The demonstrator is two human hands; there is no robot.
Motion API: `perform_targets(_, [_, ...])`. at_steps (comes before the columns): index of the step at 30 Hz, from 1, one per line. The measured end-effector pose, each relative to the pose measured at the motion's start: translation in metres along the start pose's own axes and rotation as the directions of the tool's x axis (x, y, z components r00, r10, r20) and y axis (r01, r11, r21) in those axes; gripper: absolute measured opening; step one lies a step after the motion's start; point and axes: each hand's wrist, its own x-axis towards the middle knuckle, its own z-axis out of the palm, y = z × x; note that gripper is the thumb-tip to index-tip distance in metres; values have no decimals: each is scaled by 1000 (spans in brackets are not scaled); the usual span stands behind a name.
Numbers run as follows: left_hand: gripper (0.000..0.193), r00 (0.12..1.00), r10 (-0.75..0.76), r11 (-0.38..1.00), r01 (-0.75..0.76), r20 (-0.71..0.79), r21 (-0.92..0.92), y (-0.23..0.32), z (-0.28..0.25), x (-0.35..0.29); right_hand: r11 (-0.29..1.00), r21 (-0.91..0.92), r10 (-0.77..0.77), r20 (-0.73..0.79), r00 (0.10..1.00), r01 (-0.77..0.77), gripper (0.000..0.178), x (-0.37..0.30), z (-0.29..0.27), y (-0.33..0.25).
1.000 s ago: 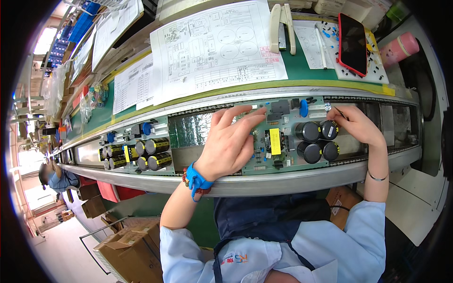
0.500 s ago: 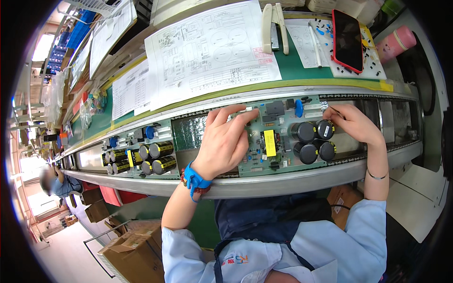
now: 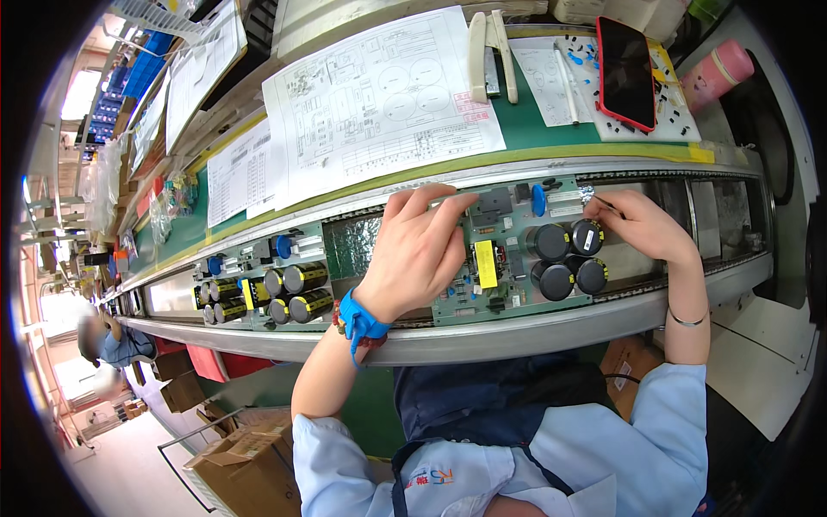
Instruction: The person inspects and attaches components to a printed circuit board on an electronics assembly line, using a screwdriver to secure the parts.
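Observation:
A green circuit board (image 3: 465,293) lies on the metal conveyor rails in front of me. It carries a yellow transformer (image 3: 486,264), a blue disc part (image 3: 538,200) and a cluster of black round capacitors (image 3: 552,242). Over the board's left end is my left hand (image 3: 414,246), fingers stretched and slightly apart, the tips at its upper left part; the palm hides that edge. My right hand (image 3: 638,226) is at the board's far right corner, beside the capacitors and a silvery metal strip. Its fingers pinch a thin dark tool (image 3: 610,207), mostly hidden.
More populated boards (image 3: 293,258) stand on the rails to the left. Beyond the rail lie a printed diagram (image 3: 379,95), a cream stapler-like tool (image 3: 491,60), a pen (image 3: 565,84), a red-edged phone (image 3: 626,75) and scattered small parts. A pink bottle (image 3: 718,76) stands far right.
The view has turned slightly. Both hands stay nearly where they were; the right fingers and the thin tool have shifted a little at the board's corner.

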Motion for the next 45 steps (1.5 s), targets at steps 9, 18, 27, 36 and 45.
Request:
perform_targets(9, [33, 999, 1, 1000, -2, -33, -5, 1, 5, 5, 999, -33, -34, 9, 999, 34, 14, 0, -2, 1])
perform_targets(18, [37, 993, 93, 993, -98, -79, -69, 9, 0, -6, 999, -6, -45, 0, 999, 45, 15, 0, -2, 3])
perform_targets(27, [29, 989, 149, 989, -149, -8, -24, 13, 2, 2, 998, -11, -65, -24, 998, 64, 15, -1, -3, 14])
perform_targets(36, [42, 994, 93, 995, -90, 55, -50, 31, 4, 27, 1000, 25, -11, -41, 999, 12, 18, -7, -6, 4])
perform_targets(45, [39, 987, 128, 991, -125, 94, -38, 39, 11, 41, 972, 126, -134, -391, 910, 198, 14, 2, -5, 8])
